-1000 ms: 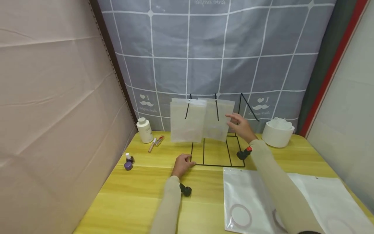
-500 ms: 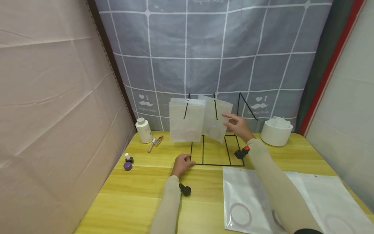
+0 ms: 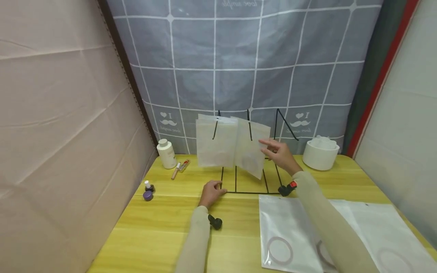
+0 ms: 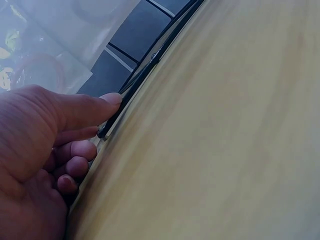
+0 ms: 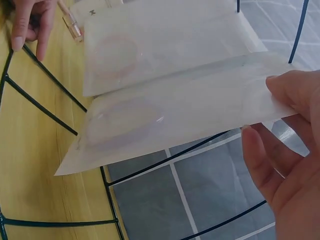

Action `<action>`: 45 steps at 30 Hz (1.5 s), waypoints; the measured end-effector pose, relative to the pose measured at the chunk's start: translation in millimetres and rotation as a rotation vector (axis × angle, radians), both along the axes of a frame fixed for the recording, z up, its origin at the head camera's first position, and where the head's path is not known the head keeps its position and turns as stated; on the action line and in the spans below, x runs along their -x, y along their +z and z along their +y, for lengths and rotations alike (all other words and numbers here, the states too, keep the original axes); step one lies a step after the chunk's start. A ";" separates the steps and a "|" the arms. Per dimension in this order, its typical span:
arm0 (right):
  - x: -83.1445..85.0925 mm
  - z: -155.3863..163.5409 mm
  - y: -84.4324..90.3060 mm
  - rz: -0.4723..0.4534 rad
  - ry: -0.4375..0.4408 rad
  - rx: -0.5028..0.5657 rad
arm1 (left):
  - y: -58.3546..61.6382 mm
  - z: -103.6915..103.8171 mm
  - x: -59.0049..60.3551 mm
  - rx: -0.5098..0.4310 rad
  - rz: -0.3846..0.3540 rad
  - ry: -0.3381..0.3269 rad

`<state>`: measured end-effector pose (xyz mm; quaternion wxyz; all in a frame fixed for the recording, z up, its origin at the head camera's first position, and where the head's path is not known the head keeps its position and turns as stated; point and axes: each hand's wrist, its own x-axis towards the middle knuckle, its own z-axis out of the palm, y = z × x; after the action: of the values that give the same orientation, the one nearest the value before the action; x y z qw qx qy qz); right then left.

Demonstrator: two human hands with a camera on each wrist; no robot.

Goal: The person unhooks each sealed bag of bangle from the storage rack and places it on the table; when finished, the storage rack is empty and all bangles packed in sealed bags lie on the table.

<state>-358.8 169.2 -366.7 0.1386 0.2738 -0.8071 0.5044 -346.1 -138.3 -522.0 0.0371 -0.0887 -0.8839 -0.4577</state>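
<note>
A black wire rack (image 3: 235, 180) with angled hooks stands at the back of the table. White translucent packets (image 3: 216, 148) hang from its left hook, and another white packet (image 3: 249, 153) hangs tilted on the middle hook. A faint ring shape shows through the packet (image 5: 190, 105) in the right wrist view. My left hand (image 3: 211, 193) pinches the rack's front left corner, thumb (image 4: 87, 107) on the wire. My right hand (image 3: 280, 155) is at the tilted packet's right edge, one fingertip overlapping it and the others just below the edge, with a gap between them.
Larger white packets (image 3: 280, 227) with rings inside lie at front right under my right forearm. A white round container (image 3: 321, 155) stands back right. At left are a white bottle (image 3: 167, 153), two small tubes (image 3: 176, 170) and a purple-lidded jar (image 3: 148, 195).
The packet on the middle hook has swung, its lower right corner now hanging lower. My right hand has shifted slightly down beside it. My left hand keeps its hold on the rack corner.
</note>
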 end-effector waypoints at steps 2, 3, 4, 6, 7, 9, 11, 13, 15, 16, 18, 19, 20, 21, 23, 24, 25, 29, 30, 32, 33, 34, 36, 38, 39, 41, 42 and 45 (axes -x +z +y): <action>-7.8 0.9 0.0 0.032 -0.005 -0.010 | 0.8 0.4 -0.9 -0.003 0.001 0.005; -11.6 1.3 -0.1 0.042 -0.006 -0.010 | 0.9 0.3 -0.9 -0.003 0.004 0.007; -15.3 1.5 -0.1 0.053 -0.006 -0.009 | 1.2 0.4 -0.7 0.000 0.006 0.010; -22.6 2.2 -0.2 0.070 -0.011 -0.004 | 1.1 0.1 -0.1 0.010 0.014 0.014; -26.0 2.5 -0.3 0.076 -0.013 -0.001 | 1.3 0.1 0.2 0.011 0.014 0.018; -32.4 3.5 -0.6 0.082 -0.013 0.019 | 1.5 0.2 0.7 0.008 0.016 0.022; -39.1 4.8 -1.0 0.087 -0.016 0.042 | 1.7 0.7 0.9 0.002 0.007 0.025; -45.9 6.2 -1.6 0.088 -0.018 0.067 | 1.5 1.5 1.2 -0.001 0.000 0.027; -52.9 7.2 -2.0 0.099 -0.017 0.086 | 0.8 2.4 1.6 0.001 -0.003 0.024; -56.2 7.0 -1.9 0.104 -0.018 0.094 | 0.3 2.1 1.7 0.001 -0.010 0.026; -61.9 6.2 -0.8 0.123 -0.016 0.108 | -0.4 1.7 2.1 0.003 -0.009 0.027; -64.5 5.7 0.0 0.140 -0.014 0.112 | -0.5 1.5 2.0 0.003 -0.010 0.027; -67.0 5.3 1.1 0.157 -0.012 0.116 | -0.6 1.4 2.0 0.006 -0.005 0.026; -69.4 5.0 2.3 0.171 -0.012 0.119 | -0.4 1.3 2.0 0.007 -0.005 0.029; -73.9 4.2 4.8 0.194 -0.013 0.124 | 0.2 1.5 1.7 0.008 -0.003 0.029; -76.1 3.9 6.1 0.206 -0.015 0.123 | 0.7 1.7 1.5 0.006 -0.005 0.030; -78.2 3.8 7.2 0.215 -0.019 0.119 | 1.3 1.9 1.2 0.005 -0.009 0.030; -82.8 5.9 8.1 0.243 -0.028 0.120 | 2.8 2.9 0.1 -0.005 -0.021 0.029; -83.4 7.3 7.3 0.256 -0.026 0.122 | 2.9 3.1 -0.1 -0.001 -0.016 0.025; -86.3 10.6 5.3 0.287 -0.019 0.130 | 2.0 2.5 -0.3 0.010 -0.004 0.019; -88.6 12.6 3.8 0.299 -0.012 0.136 | 1.3 2.0 -0.2 0.013 -0.002 0.016; -92.7 14.6 3.2 0.310 0.000 0.140 | 0.5 1.6 0.0 0.018 -0.001 0.013; -103.6 18.2 2.8 0.311 0.036 0.156 | -1.1 0.8 0.4 0.025 0.001 0.009; -115.7 21.2 1.7 0.268 0.102 0.198 | -2.3 0.0 1.1 0.018 -0.007 0.009; -120.6 22.7 0.2 0.222 0.154 0.243 | -2.5 -0.4 1.5 0.012 -0.012 0.006; -128.0 24.9 -5.8 0.106 0.252 0.357 | -2.4 -1.2 2.6 0.007 -0.011 0.004; -130.3 25.3 -10.6 0.030 0.282 0.412 | -2.0 -1.7 3.1 0.007 -0.006 0.001; -129.7 23.8 -32.5 -0.263 0.262 0.543 | -1.0 -2.9 4.6 0.018 0.007 -0.001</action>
<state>-229.0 193.0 -399.2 0.0349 0.2609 -0.6121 0.7457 -350.7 -141.3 -523.0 0.0390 -0.0913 -0.8878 -0.4494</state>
